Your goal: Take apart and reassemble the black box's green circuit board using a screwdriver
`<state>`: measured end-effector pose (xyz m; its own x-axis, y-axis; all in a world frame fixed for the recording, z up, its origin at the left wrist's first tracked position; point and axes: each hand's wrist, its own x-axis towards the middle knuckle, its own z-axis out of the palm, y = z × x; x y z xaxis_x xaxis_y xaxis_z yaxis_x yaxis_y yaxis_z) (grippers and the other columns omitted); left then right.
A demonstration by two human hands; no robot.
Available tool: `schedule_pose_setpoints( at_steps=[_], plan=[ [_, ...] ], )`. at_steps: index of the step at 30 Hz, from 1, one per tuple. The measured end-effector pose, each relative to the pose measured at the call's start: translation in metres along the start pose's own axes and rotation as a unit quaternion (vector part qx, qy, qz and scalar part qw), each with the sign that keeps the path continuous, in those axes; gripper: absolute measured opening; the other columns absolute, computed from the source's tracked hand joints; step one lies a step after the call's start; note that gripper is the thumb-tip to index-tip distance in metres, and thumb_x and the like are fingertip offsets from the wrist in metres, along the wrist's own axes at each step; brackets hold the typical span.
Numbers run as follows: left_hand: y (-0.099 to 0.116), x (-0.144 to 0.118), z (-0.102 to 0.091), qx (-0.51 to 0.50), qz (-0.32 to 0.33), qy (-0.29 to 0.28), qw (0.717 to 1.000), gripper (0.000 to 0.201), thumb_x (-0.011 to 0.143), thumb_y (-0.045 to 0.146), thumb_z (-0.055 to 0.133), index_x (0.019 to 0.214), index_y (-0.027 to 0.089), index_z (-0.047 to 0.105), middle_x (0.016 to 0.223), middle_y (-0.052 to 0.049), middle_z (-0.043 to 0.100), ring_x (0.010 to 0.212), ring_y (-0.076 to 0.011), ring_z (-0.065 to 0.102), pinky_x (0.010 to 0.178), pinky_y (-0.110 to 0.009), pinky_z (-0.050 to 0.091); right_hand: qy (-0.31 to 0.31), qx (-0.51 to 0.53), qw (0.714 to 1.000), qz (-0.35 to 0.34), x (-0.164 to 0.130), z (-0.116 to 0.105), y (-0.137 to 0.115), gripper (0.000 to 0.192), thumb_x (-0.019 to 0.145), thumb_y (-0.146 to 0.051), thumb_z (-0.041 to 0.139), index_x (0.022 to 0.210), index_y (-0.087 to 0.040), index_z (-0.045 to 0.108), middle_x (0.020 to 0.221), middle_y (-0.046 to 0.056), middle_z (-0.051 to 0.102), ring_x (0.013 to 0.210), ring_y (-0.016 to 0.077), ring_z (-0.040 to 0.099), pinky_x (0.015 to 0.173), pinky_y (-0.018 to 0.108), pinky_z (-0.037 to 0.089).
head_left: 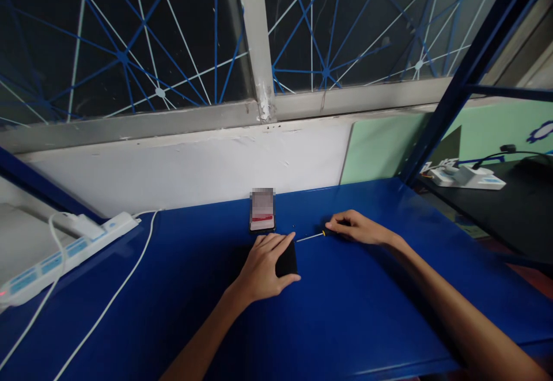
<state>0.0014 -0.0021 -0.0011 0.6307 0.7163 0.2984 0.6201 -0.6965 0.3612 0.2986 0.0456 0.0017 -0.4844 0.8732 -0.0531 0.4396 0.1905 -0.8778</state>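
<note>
Blue table (354,312). Black flat thing (287,260) lay mid-table, under left hand (263,268), fingers together on top, thumb on near edge. Small screwdriver (311,236) just right of it, handle under right hand (356,226), fingers curled on it. Phone (262,211) behind. White power strip (60,254) far left.

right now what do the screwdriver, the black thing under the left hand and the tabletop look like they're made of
Screwdriver: thin, pale, shiny shaft, likely steel; dark handle with a yellow band, probably plastic, mostly hidden by the right hand.
Black device under the left hand: smooth dark slab, glass or plastic; too covered to tell.
Tabletop: glossy blue surface with soft reflections, probably painted metal or laminate.
</note>
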Motion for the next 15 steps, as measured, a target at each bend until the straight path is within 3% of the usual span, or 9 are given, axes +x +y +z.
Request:
schedule_pose_setpoints(
  at_steps=[3, 6, 9, 12, 15],
  plan=[
    [-0.0007, -0.0004, 0.0005, 0.002, -0.001, -0.001, 1.0, 0.085, 0.073, 0.042, 0.077, 0.145, 0.026, 0.035, 0.127, -0.011, 0.059, 0.115, -0.0313, 0.054, 0.097, -0.049, 0.04, -0.006, 0.043, 0.999, 0.02, -0.0012, 0.0013, -0.0013, 0.039, 0.077, -0.052, 0.069, 0.09, -0.017, 0.057, 0.068, -0.002, 0.056, 0.044, 0.0053, 0.039, 0.04, 0.019, 0.03],
    [-0.0007, -0.0007, 0.0009, 0.004, 0.0, 0.001, 1.0, 0.085, 0.073, 0.041, 0.078, 0.145, 0.026, 0.035, 0.128, -0.011, 0.059, 0.115, -0.0311, 0.053, 0.097, -0.049, 0.041, -0.032, 0.079, 0.996, 0.039, -0.0014, 0.0011, 0.0005, 0.042, 0.07, -0.048, 0.075, 0.088, -0.017, 0.054, 0.072, 0.0, 0.06, 0.043, 0.0065, 0.045, 0.039, 0.02, 0.034],
    [-0.0006, -0.0009, 0.0013, 0.005, 0.004, 0.005, 1.0, 0.085, 0.073, 0.041, 0.078, 0.145, 0.025, 0.036, 0.128, -0.011, 0.059, 0.116, -0.0308, 0.053, 0.097, -0.049, 0.041, -0.026, 0.057, 0.998, 0.026, -0.0001, 0.0004, 0.0014, 0.039, 0.076, -0.052, 0.069, 0.077, -0.015, 0.058, 0.066, 0.001, 0.059, 0.048, 0.009, 0.048, 0.044, 0.022, 0.038],
    [-0.0005, -0.0007, 0.0014, 0.004, 0.003, 0.007, 1.0, 0.086, 0.071, 0.04, 0.079, 0.144, 0.025, 0.037, 0.128, -0.01, 0.059, 0.116, -0.0308, 0.053, 0.097, -0.049, 0.041, -0.012, 0.005, 1.0, 0.001, 0.0011, 0.0009, 0.0001, 0.046, 0.086, -0.057, 0.055, 0.068, -0.014, 0.059, 0.058, -0.001, 0.053, 0.048, 0.0082, 0.042, 0.046, 0.022, 0.033],
    [-0.0002, -0.0006, 0.0013, 0.001, 0.0, 0.005, 1.0, 0.085, 0.071, 0.039, 0.08, 0.143, 0.025, 0.038, 0.127, -0.01, 0.06, 0.115, -0.0309, 0.054, 0.097, -0.049, 0.041, -0.012, -0.004, 1.0, -0.021, 0.0015, 0.0026, -0.0011, 0.047, 0.089, -0.056, 0.049, 0.069, -0.015, 0.058, 0.058, -0.002, 0.049, 0.051, 0.0086, 0.04, 0.049, 0.023, 0.031]
  ],
)
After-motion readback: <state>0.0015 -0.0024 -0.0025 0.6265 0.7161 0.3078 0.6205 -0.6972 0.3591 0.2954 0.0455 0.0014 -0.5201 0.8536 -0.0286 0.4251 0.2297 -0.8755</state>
